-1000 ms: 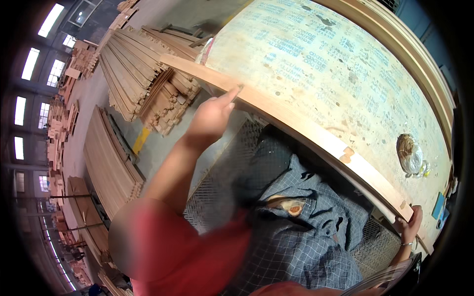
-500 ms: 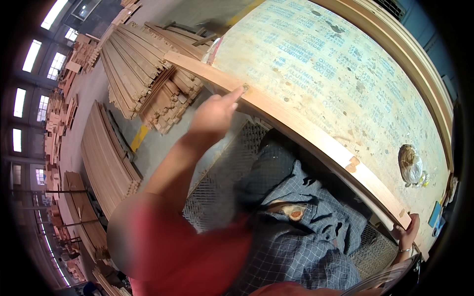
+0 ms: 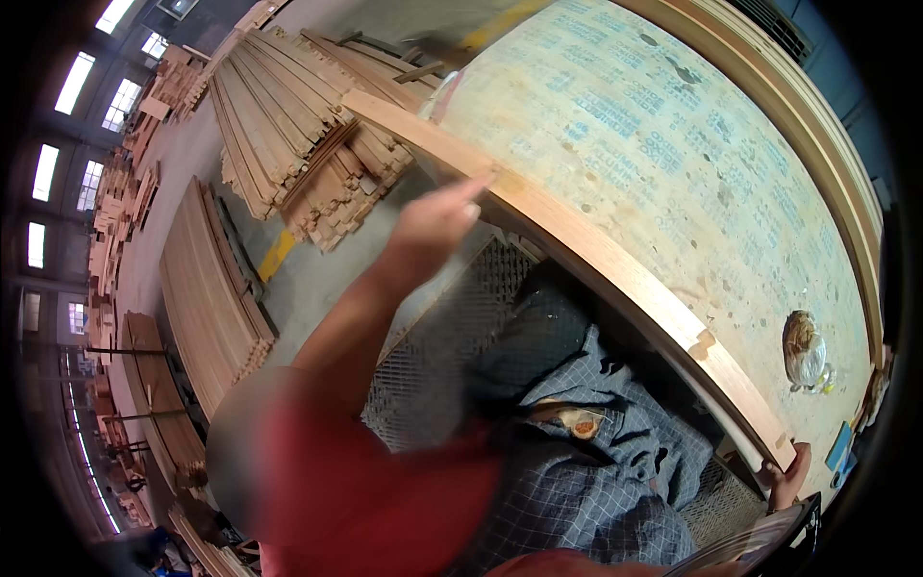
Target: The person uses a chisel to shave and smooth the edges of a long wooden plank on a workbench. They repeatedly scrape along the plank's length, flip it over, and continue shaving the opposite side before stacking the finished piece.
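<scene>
A long pale wooden board (image 3: 615, 260) lies along the near edge of the speckled worktable (image 3: 615, 125). My left hand (image 3: 437, 226) reaches to its upper face, index finger stretched out and the other fingers curled. That fingertip touches the wood beside a light brown smear (image 3: 515, 182); the hand is slightly blurred, and nothing shows in it. At the board's near right end, my right hand (image 3: 790, 476) grips the corner, thumb and fingers on opposite sides. Closer to that end, a darker brown patch (image 3: 705, 346) marks the face.
On the table are a clear plastic bag of brown material (image 3: 804, 348) and a blue object (image 3: 840, 447). Long mouldings (image 3: 817, 115) run along the far edge. Stacked lumber (image 3: 279, 115) and planks (image 3: 207, 288) stand left. Metal grating (image 3: 433, 327) lies below.
The view has shifted slightly. My left fingertip has slid a little leftward along the board, and the dark dab beneath it now shows as a fainter, wider smear. My right hand keeps its grip.
</scene>
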The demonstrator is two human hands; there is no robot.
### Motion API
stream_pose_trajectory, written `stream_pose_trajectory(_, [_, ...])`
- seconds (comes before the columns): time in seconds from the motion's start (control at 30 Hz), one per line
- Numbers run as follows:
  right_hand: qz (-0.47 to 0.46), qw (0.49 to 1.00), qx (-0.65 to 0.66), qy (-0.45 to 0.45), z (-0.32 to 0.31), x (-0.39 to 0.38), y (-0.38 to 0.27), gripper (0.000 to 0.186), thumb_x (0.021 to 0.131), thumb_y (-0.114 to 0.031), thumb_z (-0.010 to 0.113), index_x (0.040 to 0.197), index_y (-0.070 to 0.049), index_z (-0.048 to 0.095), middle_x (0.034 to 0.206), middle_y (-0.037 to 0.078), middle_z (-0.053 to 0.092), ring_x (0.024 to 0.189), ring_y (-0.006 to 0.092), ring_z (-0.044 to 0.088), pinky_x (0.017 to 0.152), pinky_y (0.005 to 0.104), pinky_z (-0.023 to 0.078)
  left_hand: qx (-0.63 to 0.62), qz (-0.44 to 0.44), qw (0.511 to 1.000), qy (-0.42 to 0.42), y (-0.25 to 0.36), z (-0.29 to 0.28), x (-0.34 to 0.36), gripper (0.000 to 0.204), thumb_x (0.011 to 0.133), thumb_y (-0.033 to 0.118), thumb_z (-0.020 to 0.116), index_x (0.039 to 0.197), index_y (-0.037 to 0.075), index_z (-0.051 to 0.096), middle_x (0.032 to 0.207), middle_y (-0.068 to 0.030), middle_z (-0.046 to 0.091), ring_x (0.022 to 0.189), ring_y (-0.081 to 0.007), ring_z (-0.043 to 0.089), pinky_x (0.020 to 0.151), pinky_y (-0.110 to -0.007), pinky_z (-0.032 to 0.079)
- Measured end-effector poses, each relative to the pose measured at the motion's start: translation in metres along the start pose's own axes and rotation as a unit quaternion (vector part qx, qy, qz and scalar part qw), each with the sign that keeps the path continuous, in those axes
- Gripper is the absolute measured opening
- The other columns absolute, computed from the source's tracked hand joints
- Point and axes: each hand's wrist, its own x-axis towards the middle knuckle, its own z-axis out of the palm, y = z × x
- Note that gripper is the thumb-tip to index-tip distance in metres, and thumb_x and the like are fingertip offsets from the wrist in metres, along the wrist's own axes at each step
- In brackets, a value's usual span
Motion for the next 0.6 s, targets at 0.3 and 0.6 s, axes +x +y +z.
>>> stream_pose_trajectory(0.3, [0.035,0.999,0.002,-0.02,-0.007,0.0,0.031,0.069,0.055,-0.048,0.081,0.091,-0.001,0.047,0.089,0.007,0.041,0.086,0.0241,0.045,0.082,0.0343,0.04,0.242,0.032,0.94,0.238,-0.082,-0.021,0.034,0.054,0.097,0.006,0.053,0.149,0.015,0.042,0.109,-0.0213,0.058,0.1,-0.0374,0.056,0.091,-0.042,0.046])
stream_pose_trajectory(0.6, [0.071,0.997,0.018,-0.025,-0.005,-0.002,0.032,0.067,0.054,-0.045,0.082,0.091,-0.001,0.047,0.089,0.006,0.04,0.084,0.0222,0.046,0.08,0.0334,0.04,0.245,0.035,0.941,0.233,-0.088,-0.036,-0.005,0.043,0.098,0.017,0.045,0.14,0.008,0.053,0.114,-0.0216,0.065,0.1,-0.0354,0.062,0.091,-0.042,0.048])
